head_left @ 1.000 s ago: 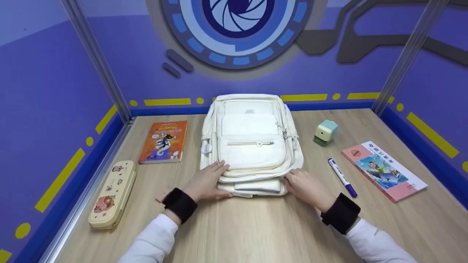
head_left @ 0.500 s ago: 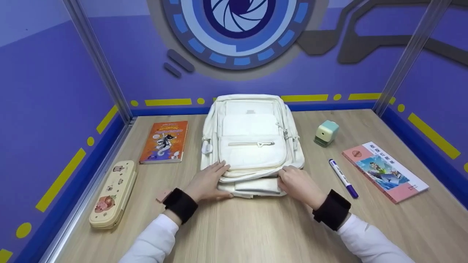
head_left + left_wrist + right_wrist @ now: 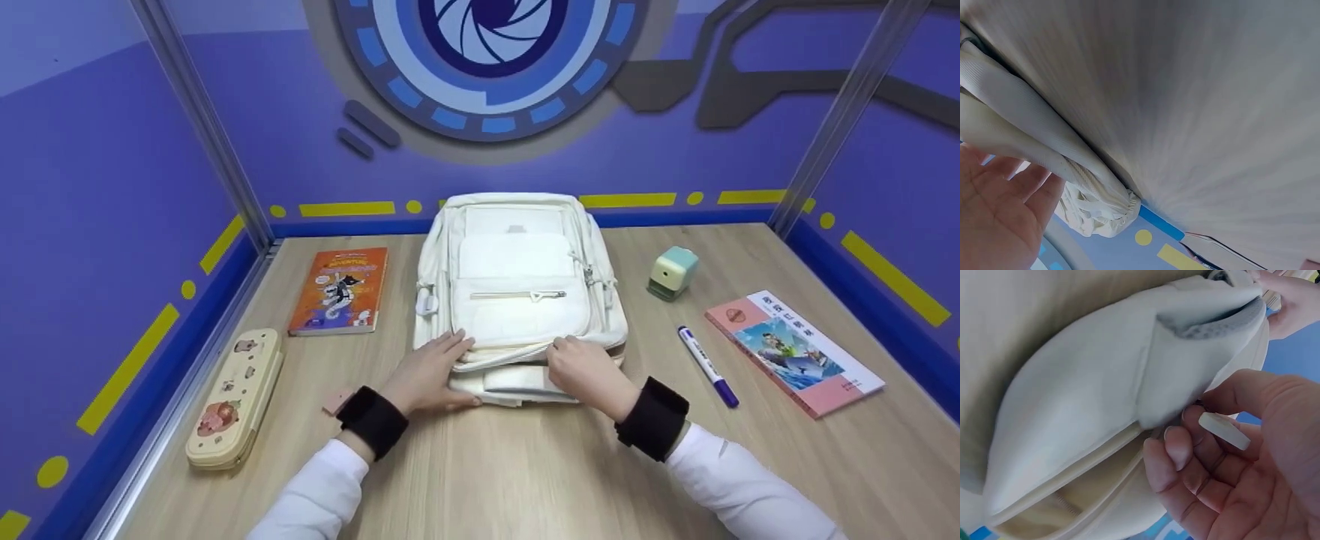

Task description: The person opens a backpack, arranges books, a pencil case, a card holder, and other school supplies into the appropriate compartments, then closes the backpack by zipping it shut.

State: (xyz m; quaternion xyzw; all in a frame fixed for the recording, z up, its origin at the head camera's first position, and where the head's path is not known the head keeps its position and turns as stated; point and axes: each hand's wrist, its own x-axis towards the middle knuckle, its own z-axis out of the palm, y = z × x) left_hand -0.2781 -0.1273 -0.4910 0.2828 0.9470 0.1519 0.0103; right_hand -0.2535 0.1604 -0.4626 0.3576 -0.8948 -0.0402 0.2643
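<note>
A white backpack (image 3: pixel 517 255) lies on the table with its front up. My right hand (image 3: pixel 589 375) is at its lower edge and pinches a zipper pull (image 3: pixel 1224 430), whose pale tab sticks out between thumb and fingers in the right wrist view. Behind that hand the zipper gapes, and the cream lining (image 3: pixel 1067 500) shows inside. At the lower left corner of the bag rests my left hand (image 3: pixel 427 373), fingers extended on the front and thumb along the bottom edge. In the left wrist view the bag's side (image 3: pixel 1033 112) runs past those fingers.
An orange book (image 3: pixel 341 291) and a cream pencil case (image 3: pixel 236 397) lie left. A small pink item (image 3: pixel 337 401) is partly behind my left wrist. To the right are a green-and-cream pencil sharpener (image 3: pixel 673 274), a purple-capped marker (image 3: pixel 708 367) and a pink-and-white book (image 3: pixel 795 352).
My right hand has moved left along the bag's lower edge with the zipper pull, and an opening now shows to its right. The left hand has stayed in place.
</note>
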